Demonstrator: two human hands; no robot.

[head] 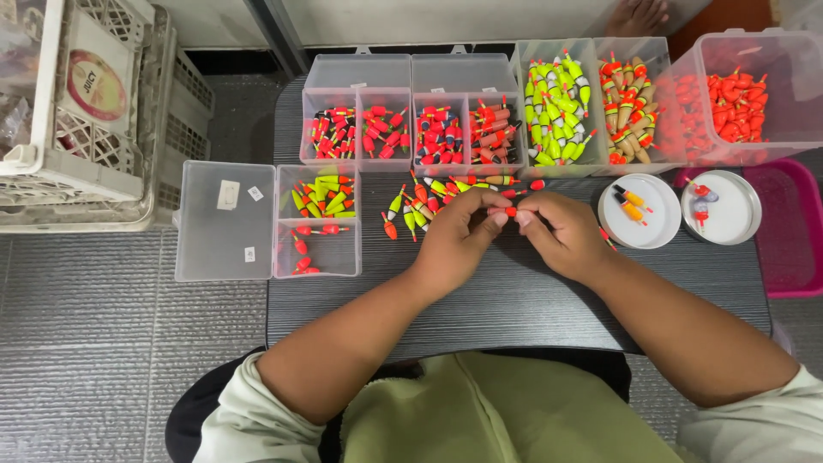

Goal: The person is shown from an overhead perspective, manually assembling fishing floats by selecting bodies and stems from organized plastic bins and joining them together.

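Far left, a white crate (77, 111) sits on the floor beside the dark counter (514, 309). On the counter's left edge lies a clear box (317, 221) with its lid flung open, holding yellow-green floats above and a few red ones below. Next comes a loose pile of floats (429, 199), red, yellow and green, scattered just ahead of the hands. The left hand (459, 240) curls in, fingertips pinching one end of a small red float (507, 211); the right hand (561, 236) meets it, thumb and forefinger nipping the other end, so the float sits between both hands, just above the counter. Behind runs a row of clear boxes (467, 120) packed with sorted floats. Further right, two round white lids (639, 210) carry a few floats each, and a pink tub (789, 227) stands at the far right edge.
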